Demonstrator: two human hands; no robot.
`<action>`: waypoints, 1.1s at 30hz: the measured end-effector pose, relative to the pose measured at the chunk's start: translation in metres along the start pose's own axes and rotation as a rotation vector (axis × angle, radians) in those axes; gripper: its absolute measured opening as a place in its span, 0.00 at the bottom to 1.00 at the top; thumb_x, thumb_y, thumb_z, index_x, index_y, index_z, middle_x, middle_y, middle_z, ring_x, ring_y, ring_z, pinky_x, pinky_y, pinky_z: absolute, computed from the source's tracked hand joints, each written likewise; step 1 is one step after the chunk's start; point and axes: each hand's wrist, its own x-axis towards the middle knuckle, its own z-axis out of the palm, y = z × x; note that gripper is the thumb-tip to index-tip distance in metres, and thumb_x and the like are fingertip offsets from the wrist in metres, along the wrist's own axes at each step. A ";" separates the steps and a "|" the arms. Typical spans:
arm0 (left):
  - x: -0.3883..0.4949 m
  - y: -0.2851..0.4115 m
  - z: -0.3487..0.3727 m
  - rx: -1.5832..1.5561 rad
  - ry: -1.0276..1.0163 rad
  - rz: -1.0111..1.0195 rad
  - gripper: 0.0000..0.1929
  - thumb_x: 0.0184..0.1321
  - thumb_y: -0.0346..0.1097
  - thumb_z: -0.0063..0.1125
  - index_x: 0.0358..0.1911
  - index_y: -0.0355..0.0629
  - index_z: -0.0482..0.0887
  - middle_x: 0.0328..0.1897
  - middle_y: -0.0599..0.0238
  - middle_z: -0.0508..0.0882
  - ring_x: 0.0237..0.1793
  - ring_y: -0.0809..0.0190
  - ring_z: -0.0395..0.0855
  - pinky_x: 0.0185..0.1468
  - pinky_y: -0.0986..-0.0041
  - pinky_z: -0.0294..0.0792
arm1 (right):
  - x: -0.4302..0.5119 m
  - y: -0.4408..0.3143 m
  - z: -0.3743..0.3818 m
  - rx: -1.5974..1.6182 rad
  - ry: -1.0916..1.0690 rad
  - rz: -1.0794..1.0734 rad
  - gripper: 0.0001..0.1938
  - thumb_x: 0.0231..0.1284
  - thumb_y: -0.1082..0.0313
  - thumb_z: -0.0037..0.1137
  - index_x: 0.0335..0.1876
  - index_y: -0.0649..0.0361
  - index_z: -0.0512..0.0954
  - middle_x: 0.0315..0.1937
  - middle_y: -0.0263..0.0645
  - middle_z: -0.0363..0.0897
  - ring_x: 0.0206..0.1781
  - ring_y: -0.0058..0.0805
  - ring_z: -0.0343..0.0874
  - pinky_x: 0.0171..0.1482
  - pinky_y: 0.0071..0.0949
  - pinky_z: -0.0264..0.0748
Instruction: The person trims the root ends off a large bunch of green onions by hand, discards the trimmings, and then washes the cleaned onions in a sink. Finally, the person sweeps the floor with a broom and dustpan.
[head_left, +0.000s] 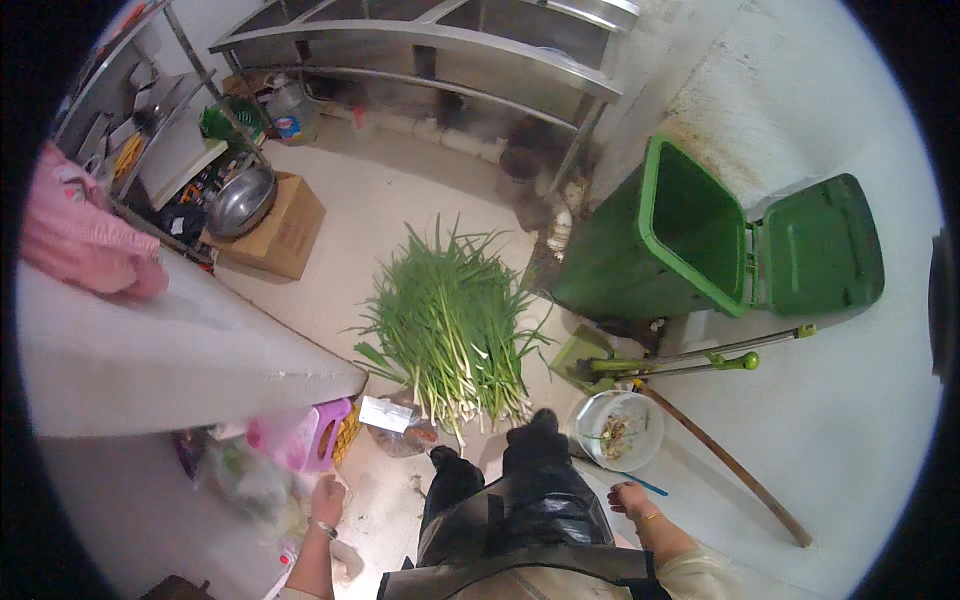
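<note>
My left hand hangs low beside a pink-purple plastic basket, its fingers loosely curled; I see nothing held, though the palm is hidden. My right hand hangs at my other side with relaxed fingers slightly apart, nothing in it. Nearest to it is a translucent plastic bucket with plant scraps at the bottom. On the floor past my dark shoes spreads a large pile of green-leaved stalks with white ends, like garlic greens or scallions. The white ends point towards me. A clear bag with brownish contents lies left of my feet, a white card on it.
A green wheeled bin stands right, lid hanging back. Before it lie a green dustpan and long handles; a wooden stick leans nearby. A cardboard box carries a metal bowl. A steel sink stand spans the back.
</note>
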 end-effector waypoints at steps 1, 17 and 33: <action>0.012 0.016 -0.009 0.028 -0.040 0.047 0.18 0.54 0.33 0.49 0.48 0.33 0.72 0.37 0.55 0.80 0.40 0.60 0.78 0.46 0.72 0.68 | -0.001 0.000 -0.003 0.003 0.023 0.008 0.07 0.56 0.67 0.47 0.37 0.62 0.72 0.28 0.40 0.76 0.28 0.32 0.76 0.30 0.34 0.75; 0.268 0.448 0.150 0.262 -0.068 0.114 0.14 0.57 0.38 0.49 0.18 0.40 0.78 0.29 0.51 0.79 0.30 0.51 0.78 0.34 0.61 0.66 | 0.067 -0.548 0.035 -0.194 -0.190 -0.841 0.24 0.61 0.50 0.40 0.25 0.68 0.73 0.19 0.47 0.74 0.29 0.36 0.74 0.36 0.36 0.67; 0.412 0.621 0.166 0.020 0.044 0.055 0.14 0.55 0.33 0.50 0.44 0.35 0.74 0.31 0.59 0.79 0.31 0.65 0.77 0.35 0.72 0.71 | 0.007 -0.986 0.030 -0.034 -0.331 -1.445 0.10 0.58 0.68 0.47 0.42 0.67 0.70 0.29 0.34 0.74 0.29 0.18 0.71 0.31 0.21 0.71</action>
